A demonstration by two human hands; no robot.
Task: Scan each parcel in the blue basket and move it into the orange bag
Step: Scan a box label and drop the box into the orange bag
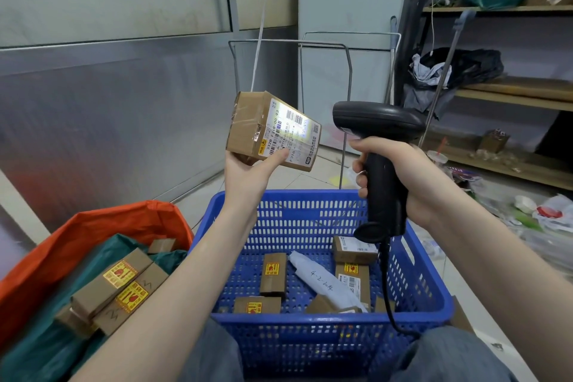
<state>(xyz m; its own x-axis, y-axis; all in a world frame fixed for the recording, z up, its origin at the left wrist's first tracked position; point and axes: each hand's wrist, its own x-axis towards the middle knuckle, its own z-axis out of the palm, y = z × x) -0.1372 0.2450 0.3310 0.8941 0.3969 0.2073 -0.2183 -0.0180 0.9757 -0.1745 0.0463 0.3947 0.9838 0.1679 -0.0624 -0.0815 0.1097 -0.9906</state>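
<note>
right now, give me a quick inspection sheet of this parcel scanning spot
surface: tiled floor
job's things: blue basket holds several boxes and a white packet; orange bag already holds boxes
clutter: litter and plastic bags on floor at right
grippers: left hand holds a box label up, lit by the scanner; right hand grips scanner
cables: scanner cord drops over the basket
surroundings: metal wall, shelves

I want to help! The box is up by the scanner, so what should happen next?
Probably carry the cardboard box left and drop it into the orange bag. The scanner in the right hand already lights its label, and the left hand holds it above the blue basket.
</note>
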